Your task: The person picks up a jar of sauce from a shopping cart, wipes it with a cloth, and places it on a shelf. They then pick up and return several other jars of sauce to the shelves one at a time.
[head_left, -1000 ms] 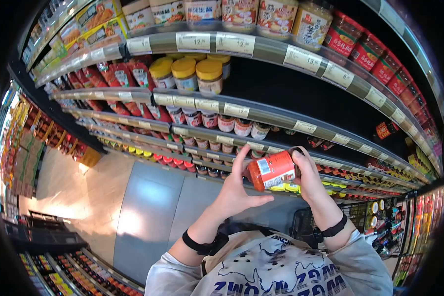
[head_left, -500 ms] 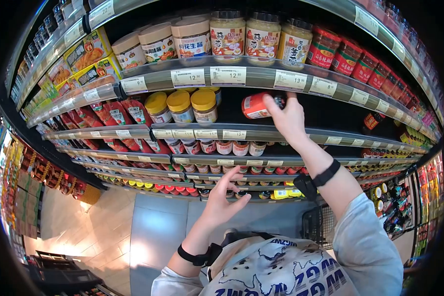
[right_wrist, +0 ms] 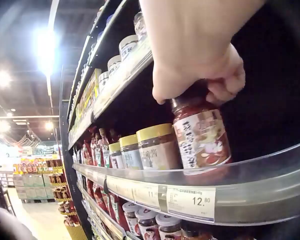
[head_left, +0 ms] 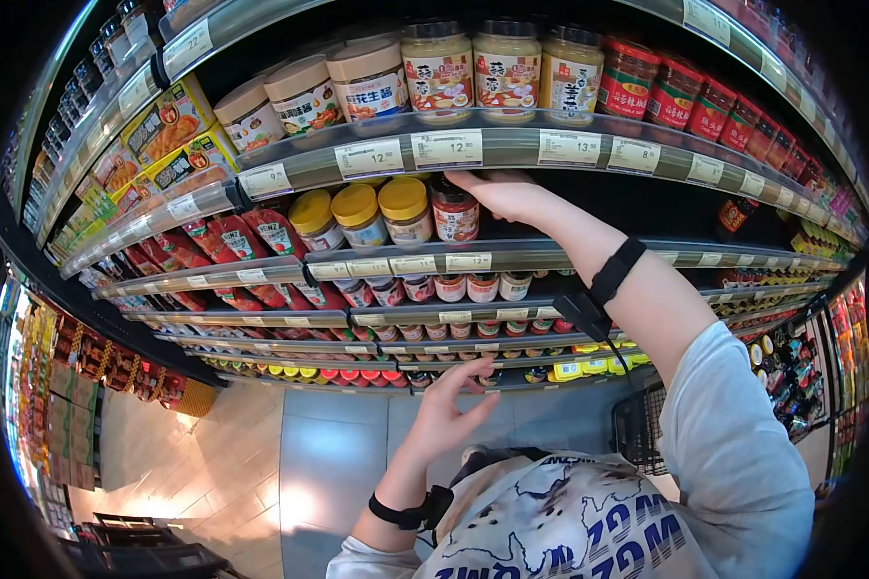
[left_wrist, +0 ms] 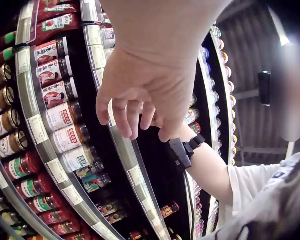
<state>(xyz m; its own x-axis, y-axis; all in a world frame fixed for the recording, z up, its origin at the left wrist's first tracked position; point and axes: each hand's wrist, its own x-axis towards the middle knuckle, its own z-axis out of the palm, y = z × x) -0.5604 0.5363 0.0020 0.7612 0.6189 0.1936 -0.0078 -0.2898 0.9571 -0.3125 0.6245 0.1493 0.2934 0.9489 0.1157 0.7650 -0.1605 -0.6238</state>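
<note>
A sauce jar (head_left: 456, 216) with red contents, a dark lid and a printed label stands upright on the second shelf, behind its clear front lip. From above, my right hand (head_left: 505, 194) grips it by the lid; the right wrist view shows thumb and curled fingers around the top of the jar (right_wrist: 202, 140). Directly left of it is a row of yellow-lidded jars (head_left: 406, 210). Lower down, in front of the shelves, my left hand (head_left: 442, 413) hangs in the air with loosely bent fingers and nothing in them, also seen in the left wrist view.
Over the right forearm runs the upper shelf edge (head_left: 512, 148) with price tags, carrying pale-lidded and red-lidded jars. A dark bottle-like item (head_left: 734, 216) sits further right on the jar's shelf. Ketchup pouches (head_left: 232, 236) are at left. A black basket (head_left: 639, 425) is below right.
My right hand has carried the jar from in front of my body up to the second shelf, turned it upright and set it beside the yellow-lidded jars. The left hand has dropped a little.
</note>
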